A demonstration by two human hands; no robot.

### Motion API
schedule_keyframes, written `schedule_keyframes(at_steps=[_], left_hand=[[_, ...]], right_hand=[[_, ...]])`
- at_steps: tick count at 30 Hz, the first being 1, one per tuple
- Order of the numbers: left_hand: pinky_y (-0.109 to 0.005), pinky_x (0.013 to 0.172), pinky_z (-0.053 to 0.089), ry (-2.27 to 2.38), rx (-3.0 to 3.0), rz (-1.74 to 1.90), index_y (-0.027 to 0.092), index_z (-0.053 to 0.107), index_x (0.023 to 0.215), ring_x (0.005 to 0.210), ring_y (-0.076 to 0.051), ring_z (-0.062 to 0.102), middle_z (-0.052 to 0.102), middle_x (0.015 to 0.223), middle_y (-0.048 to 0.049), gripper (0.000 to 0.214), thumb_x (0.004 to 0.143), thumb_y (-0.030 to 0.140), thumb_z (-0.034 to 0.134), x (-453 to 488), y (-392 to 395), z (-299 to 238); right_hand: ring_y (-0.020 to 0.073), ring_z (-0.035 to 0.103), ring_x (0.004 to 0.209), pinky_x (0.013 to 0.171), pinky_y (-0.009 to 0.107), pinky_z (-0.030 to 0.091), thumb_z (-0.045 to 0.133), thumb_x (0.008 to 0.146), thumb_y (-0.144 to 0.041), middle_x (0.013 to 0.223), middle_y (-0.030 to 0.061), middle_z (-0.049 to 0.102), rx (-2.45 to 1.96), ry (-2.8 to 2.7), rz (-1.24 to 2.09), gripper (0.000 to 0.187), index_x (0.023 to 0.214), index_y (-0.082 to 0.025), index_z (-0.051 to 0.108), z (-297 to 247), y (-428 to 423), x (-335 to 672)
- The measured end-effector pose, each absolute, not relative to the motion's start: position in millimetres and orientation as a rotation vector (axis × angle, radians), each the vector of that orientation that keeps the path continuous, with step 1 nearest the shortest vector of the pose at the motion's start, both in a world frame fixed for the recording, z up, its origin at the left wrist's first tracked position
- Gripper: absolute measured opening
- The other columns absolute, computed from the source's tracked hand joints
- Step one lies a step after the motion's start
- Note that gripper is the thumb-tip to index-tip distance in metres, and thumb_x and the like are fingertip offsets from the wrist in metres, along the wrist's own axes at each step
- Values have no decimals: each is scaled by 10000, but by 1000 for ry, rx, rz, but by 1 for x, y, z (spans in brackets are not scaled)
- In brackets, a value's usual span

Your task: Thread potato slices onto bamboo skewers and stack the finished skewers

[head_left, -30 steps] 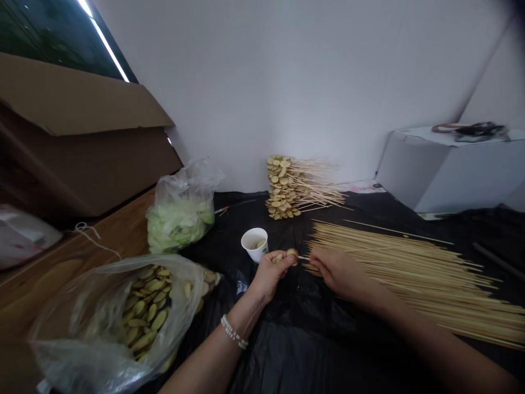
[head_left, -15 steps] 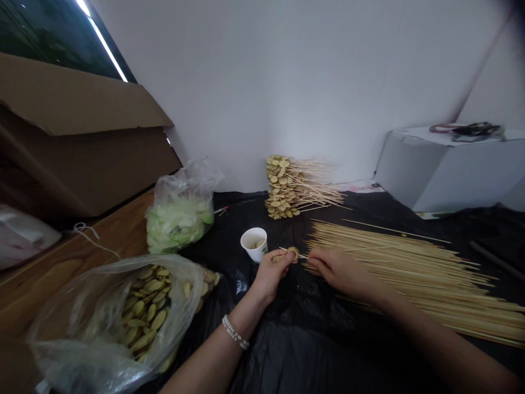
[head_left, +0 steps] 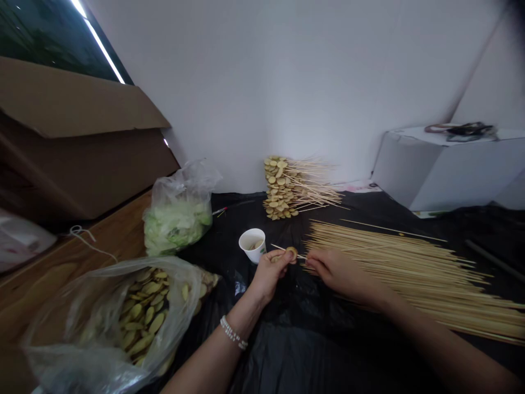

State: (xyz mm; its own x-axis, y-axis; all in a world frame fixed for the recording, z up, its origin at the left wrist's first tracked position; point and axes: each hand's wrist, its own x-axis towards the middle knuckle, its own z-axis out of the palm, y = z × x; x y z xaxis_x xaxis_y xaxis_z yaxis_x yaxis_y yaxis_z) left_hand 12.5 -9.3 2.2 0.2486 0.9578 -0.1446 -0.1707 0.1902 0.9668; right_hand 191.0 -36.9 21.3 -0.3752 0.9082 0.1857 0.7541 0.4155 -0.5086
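Note:
My left hand (head_left: 269, 272), with a beaded bracelet at its wrist, pinches round yellowish slices that look like potato (head_left: 291, 254). A thin wooden skewer (head_left: 302, 256) runs through the front slice, and its tip sticks out on the left above my fingers. The skewer's other part is gripped by my right hand (head_left: 328, 266), fingers closed. Just left of my left hand stands a white paper cup (head_left: 252, 245) with some pale pieces inside. Under my right forearm and beyond it lies a wide spread of bare skewers (head_left: 389, 262).
A stack of filled skewers (head_left: 281, 189) lies against the wall. At left are an open plastic bag of slices (head_left: 143, 317), a bag of pale green vegetable (head_left: 178, 219) and a cardboard box (head_left: 82, 164). A white box (head_left: 435, 169) stands at right. Black plastic sheeting (head_left: 295, 350) covers the surface.
The skewer has slid further left through the slice, so more of its tip shows beyond my left fingers. Both hands stay in nearly the same place; the view has shifted slightly.

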Motion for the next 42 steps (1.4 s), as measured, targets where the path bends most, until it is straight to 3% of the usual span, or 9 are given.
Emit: schedule_keyframes(at_steps=[10, 17, 22, 24, 27, 31, 37, 42], left_hand=[[-213, 440, 178, 977, 1103, 917, 109, 675, 672, 463, -42, 357, 622, 619, -30, 360, 581, 439, 790, 14, -14, 1], [-185, 412, 188, 943, 1026, 933, 109, 668, 719, 479, -37, 371, 620, 665, -32, 343, 599, 406, 791, 16, -13, 0], [-125, 375, 229, 718, 518, 803, 97, 670, 856, 494, -24, 418, 595, 717, -42, 275, 750, 350, 688, 10, -7, 3], [-129, 437, 352, 632, 339, 733, 89, 662, 940, 576, -59, 520, 617, 767, -77, 272, 828, 326, 589, 7, -7, 6], [-234, 669, 498, 571, 266, 715, 98, 642, 1014, 766, -137, 620, 662, 874, -117, 288, 872, 294, 486, 6, -9, 9], [-357, 870, 476, 534, 298, 682, 110, 625, 1027, 900, -188, 638, 687, 942, -111, 288, 870, 268, 442, 8, -14, 10], [-431, 881, 463, 505, 359, 593, 116, 619, 1023, 838, -207, 649, 697, 891, -104, 283, 863, 258, 434, 10, -15, 6], [-407, 863, 470, 498, 310, 580, 91, 614, 1018, 807, -202, 657, 701, 834, -99, 286, 868, 248, 428, 11, -15, 4]], right_hand=[[144, 545, 629, 589, 259, 307, 366, 900, -172, 706, 50, 644, -1442, -2209, 469, 259, 773, -170, 591, 12, -40, 180], [141, 518, 613, 580, 259, 302, 382, 897, -193, 679, 34, 619, -1432, -2147, 491, 252, 707, -181, 547, 13, -38, 184], [138, 504, 614, 591, 258, 318, 382, 906, -246, 666, 11, 586, -1383, -1937, 485, 250, 727, -185, 545, 23, -36, 187], [134, 506, 606, 584, 252, 327, 411, 896, -269, 665, 2, 591, -1371, -1873, 533, 221, 770, -187, 573, 26, -37, 186], [132, 510, 604, 567, 242, 335, 478, 858, -287, 672, -4, 610, -1383, -1838, 572, 174, 773, -193, 597, 26, -38, 183], [135, 522, 594, 560, 240, 349, 516, 825, -276, 662, 4, 626, -1421, -1878, 572, 157, 726, -191, 603, 20, -39, 179], [154, 599, 692, 630, 245, 400, 533, 808, -215, 815, 14, 701, -1347, -2072, 567, 211, 965, -236, 672, 19, -43, 176], [171, 635, 805, 728, 271, 444, 511, 846, -228, 909, 29, 718, -1241, -2125, 554, 215, 937, -249, 704, 18, -43, 177]])
